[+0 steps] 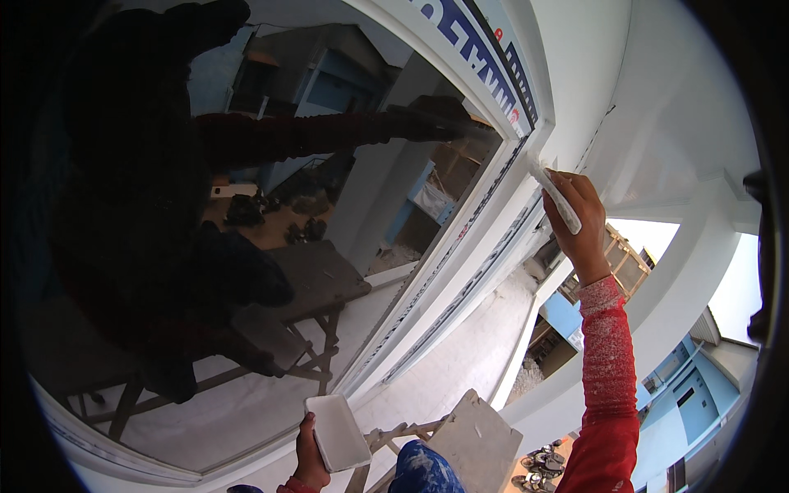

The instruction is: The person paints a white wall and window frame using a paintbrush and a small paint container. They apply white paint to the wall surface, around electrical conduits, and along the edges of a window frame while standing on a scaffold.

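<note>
One brush (562, 202) (in the right hand (588, 222)) tilts below blue lettering (477, 59).

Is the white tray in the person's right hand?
No, the left hand holds the white tray, while the right hand grips a pale-handled brush.

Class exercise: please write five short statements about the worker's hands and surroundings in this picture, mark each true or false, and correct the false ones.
1. The right hand holds a pale, brush-like tool. True.
2. The left hand is empty. False: it grips a white tray by its side.
3. The dark glass reflects a red-sleeved arm. True.
4. The right sleeve is plain green. False: it is red with white specks.
5. The right hand is lower in the picture than the left hand. False: it is higher.
</note>
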A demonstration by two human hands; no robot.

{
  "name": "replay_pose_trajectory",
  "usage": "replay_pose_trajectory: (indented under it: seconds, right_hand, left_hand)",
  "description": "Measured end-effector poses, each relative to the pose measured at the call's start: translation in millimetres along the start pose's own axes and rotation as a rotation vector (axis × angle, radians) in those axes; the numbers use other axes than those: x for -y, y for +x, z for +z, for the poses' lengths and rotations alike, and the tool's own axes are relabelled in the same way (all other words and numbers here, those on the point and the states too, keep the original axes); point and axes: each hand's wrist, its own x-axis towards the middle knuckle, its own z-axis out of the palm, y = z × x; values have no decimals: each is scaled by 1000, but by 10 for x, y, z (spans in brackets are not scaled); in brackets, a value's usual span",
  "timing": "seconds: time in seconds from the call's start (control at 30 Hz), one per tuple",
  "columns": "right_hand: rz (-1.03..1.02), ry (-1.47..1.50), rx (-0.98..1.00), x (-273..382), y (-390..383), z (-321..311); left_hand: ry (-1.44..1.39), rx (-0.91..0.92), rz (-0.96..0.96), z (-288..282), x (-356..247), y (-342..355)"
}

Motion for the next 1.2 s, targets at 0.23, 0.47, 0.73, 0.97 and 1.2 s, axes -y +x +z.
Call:
replay_pose_trajectory:
  seconds: [0.23,0.47,0.73,0.97,1.2]
  right_hand:
    - [-88,-163,-113,-165,200,50]
    - [-65,-127,-155,-164,211,47]
    - [-52,-115,-39,209,-417,424]
    - [-36,105,221,1327,-1799,937]
    - [17,383,422,2271,-3197,1631]
  left_hand:
    - [16,16,-24,-25,56,-15]
    - [20,38,-4,-18,9,5]
    - [3,53,-36,81,-85,-130]
    - [-27,39,-57,117,-183,-309]
    - [-7,17,-73,69,-185,-297]
